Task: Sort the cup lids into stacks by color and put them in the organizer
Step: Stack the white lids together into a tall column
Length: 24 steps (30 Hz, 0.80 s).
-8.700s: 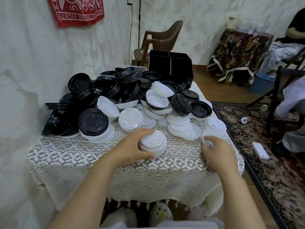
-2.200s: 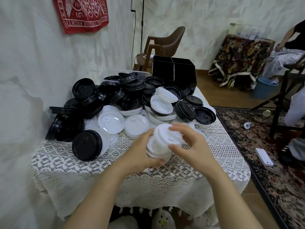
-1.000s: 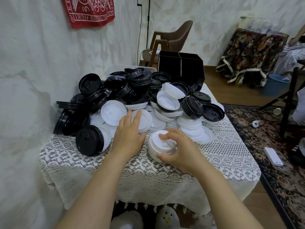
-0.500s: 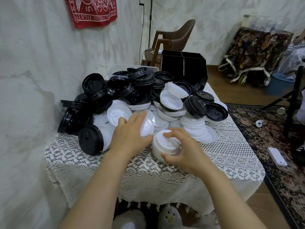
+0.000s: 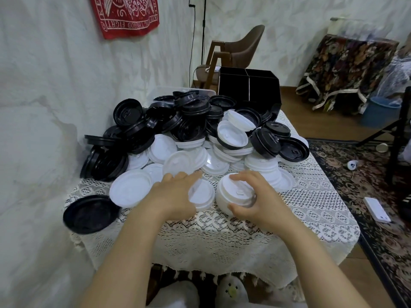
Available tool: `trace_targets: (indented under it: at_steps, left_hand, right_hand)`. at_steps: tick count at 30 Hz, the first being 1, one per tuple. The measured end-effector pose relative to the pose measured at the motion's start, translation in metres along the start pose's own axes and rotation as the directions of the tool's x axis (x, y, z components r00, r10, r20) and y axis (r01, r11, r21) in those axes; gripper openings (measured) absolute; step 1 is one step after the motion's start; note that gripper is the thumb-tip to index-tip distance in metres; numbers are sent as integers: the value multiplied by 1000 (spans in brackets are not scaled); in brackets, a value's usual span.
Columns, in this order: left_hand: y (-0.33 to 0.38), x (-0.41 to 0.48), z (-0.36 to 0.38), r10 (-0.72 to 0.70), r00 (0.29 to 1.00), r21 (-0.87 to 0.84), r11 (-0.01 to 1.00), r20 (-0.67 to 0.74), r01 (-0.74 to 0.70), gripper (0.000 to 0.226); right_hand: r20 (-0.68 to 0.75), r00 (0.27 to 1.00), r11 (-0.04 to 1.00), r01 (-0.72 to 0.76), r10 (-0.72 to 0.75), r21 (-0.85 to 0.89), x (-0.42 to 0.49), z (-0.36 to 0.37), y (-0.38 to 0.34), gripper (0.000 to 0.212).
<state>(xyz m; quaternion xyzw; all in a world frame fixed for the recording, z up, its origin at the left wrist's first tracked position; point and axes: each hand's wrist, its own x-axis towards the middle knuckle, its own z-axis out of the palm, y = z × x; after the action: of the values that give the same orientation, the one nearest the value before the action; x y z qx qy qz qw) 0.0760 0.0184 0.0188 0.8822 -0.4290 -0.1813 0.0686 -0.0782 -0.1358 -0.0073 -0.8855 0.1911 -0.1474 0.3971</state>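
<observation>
On the lace tablecloth (image 5: 222,237), the left hand (image 5: 173,196) pinches a white lid (image 5: 201,194) and the right hand (image 5: 261,204) clasps the stack (image 5: 233,197); the lids are probably light, slick and best gripped at the rim.

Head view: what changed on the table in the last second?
The left hand took one white plastic lid and drew it towards the stack of white lids. The black plastic lid at left toppled flat onto the lace tablecloth. The right hand still grips the stack.

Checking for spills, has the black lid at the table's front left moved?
Yes. The black lid stood on edge against the pile; now it lies flat, closer to the front-left edge of the table.
</observation>
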Motion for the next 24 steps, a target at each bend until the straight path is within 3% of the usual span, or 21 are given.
trace_targets:
  at_steps: [6, 11, 16, 24]
  left_hand:
    - [1, -1, -1, -30, 998, -57, 998, -62, 27, 86]
    - [3, -8, -7, 3, 999, -133, 991, 32, 1, 87]
    - [-5, -1, -3, 32, 998, -96, 995, -50, -36, 88]
    - [-4, -5, -7, 33, 986, -273, 959, -166, -78, 82]
  right_hand:
    - [-7, 1000, 1000, 7, -7, -14, 0, 0, 2, 59]
    - [-3, 1000, 1000, 2, -2, -2, 0, 0, 1, 58]
    - [-1, 1000, 1000, 4, -4, -4, 0, 1, 2, 58]
    - [0, 1000, 1000, -4, 4, 5, 0, 0, 3, 59]
